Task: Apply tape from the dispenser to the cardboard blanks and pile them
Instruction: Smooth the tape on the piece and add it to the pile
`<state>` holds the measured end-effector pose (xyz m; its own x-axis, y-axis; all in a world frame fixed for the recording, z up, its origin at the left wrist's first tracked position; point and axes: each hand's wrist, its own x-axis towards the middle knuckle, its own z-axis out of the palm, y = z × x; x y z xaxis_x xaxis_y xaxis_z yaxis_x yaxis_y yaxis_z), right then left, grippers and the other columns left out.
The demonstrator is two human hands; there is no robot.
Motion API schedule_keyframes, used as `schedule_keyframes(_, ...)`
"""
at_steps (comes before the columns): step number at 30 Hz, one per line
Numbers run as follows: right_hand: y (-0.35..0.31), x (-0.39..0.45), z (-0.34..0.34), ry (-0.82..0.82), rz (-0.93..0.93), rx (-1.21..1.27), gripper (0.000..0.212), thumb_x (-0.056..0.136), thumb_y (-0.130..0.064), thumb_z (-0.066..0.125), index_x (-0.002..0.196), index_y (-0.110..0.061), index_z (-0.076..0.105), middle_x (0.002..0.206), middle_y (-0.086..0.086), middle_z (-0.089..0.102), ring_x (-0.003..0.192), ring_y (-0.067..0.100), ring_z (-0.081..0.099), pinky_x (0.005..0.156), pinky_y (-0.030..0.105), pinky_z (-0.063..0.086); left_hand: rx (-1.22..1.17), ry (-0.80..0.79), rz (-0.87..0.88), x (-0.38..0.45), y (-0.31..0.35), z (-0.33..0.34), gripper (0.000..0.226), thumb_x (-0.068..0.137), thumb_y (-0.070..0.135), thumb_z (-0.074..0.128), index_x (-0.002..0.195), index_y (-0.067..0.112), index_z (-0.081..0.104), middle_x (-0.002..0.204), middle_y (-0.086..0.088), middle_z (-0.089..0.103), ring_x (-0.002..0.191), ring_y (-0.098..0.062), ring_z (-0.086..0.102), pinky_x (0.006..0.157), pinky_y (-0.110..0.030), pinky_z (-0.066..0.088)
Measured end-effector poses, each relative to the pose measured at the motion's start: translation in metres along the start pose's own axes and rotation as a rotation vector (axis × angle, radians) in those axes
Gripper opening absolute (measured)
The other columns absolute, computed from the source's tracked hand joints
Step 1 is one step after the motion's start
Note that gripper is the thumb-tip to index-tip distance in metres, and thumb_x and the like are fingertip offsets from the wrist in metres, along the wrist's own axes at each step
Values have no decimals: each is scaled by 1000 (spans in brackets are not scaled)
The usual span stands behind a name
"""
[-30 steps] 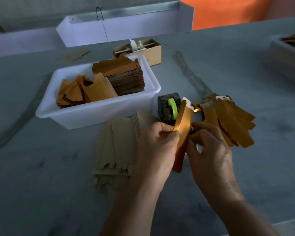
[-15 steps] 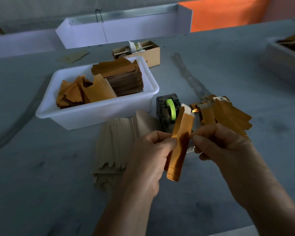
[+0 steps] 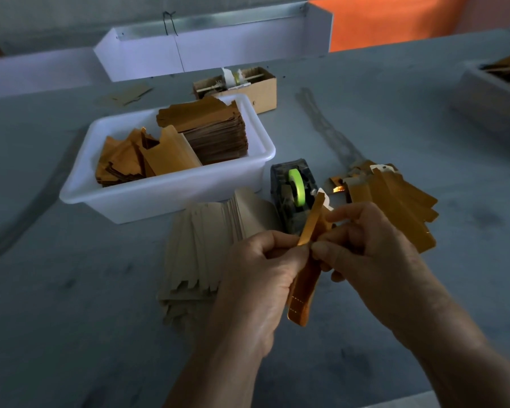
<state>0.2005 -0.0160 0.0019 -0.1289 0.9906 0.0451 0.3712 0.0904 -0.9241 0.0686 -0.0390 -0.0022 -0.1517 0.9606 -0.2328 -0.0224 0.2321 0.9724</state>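
Between my two hands a narrow orange cardboard blank (image 3: 304, 293) stands nearly upright, with a white piece at its top end. My left hand (image 3: 256, 278) pinches its left edge and my right hand (image 3: 371, 254) pinches its right edge, thumbs almost meeting. Just behind the blank sits the dark tape dispenser (image 3: 292, 195) with a green roll. A fanned pile of orange blanks (image 3: 395, 201) lies to the right of the dispenser. A stack of pale blanks (image 3: 200, 248) lies on the table to the left of my hands.
A white plastic tub (image 3: 165, 198) with more orange and brown blanks stands behind the pale stack. A small cardboard box (image 3: 259, 86) sits further back. A white trough (image 3: 212, 48) runs along the table's far side. Another tub (image 3: 492, 92) is at the right edge.
The blank has turned more edge-on and sunk lower between my hands. My right hand has closed in against the left, so both thumbs now pinch it near its middle.
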Motion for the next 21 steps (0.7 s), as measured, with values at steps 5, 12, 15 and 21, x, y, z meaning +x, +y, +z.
schedule_keyframes(5, -1, 2, 2, 31, 15, -52, 24, 78, -21, 69, 91, -25, 49, 72, -5, 67, 68, -5, 64, 53, 8, 48, 7, -69, 7, 0, -2, -5, 8, 85, 21, 66, 79, 24, 71, 73, 5, 72, 59, -1, 63, 47, -10, 41)
schedule_keyframes(12, -5, 1, 1, 50, -5, -176, 27, 77, -24, 72, 84, -28, 46, 71, -4, 66, 63, 2, 65, 55, 15, 53, -37, -138, -6, 0, -2, -6, 21, 68, 40, 65, 73, 21, 72, 74, -1, 73, 67, -14, 68, 57, -21, 48)
schedule_keyframes(15, -5, -1, 3, 63, -16, -216, 28, 78, -24, 72, 81, -29, 45, 68, -4, 65, 62, 5, 65, 57, 21, 56, -12, -101, -5, 1, -2, -4, 18, 79, 34, 65, 68, 20, 67, 58, 4, 65, 49, -3, 59, 44, -14, 40)
schedule_keyframes(21, -7, -2, 4, 5, 30, -196, 27, 77, -25, 70, 83, -29, 45, 71, -4, 65, 65, 6, 66, 62, 22, 57, 82, 21, 83, -2, -7, 1, 25, 90, 25, 60, 66, 20, 63, 53, 7, 62, 45, 0, 56, 42, -10, 38)
